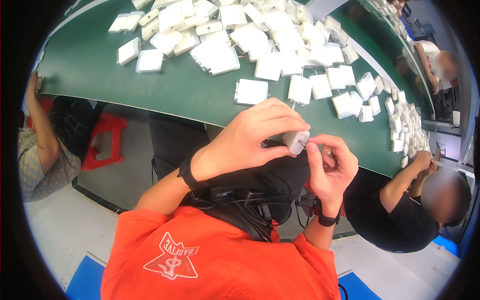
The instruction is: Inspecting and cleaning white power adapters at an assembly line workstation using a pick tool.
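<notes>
A small white charger block [296,141], with rounded edges, is gripped between the thumb and fingers of my left hand [252,134]. It is tilted above the near edge of the green table, one end facing right. At that end a thin dark metal pin or wire sticks out. The thumb and forefinger of my right hand [332,167] are pinched together right beside it; what they hold is too small to make out. Just beyond my hands lie several similar white blocks [300,90], some with thin pins showing.
A large heap of white blocks [250,37] covers the far part of the green table [165,92]. More blocks [405,127] are piled at the right, where a person in black [412,215] works. Another person [42,150] sits at the left near a red stool [107,140].
</notes>
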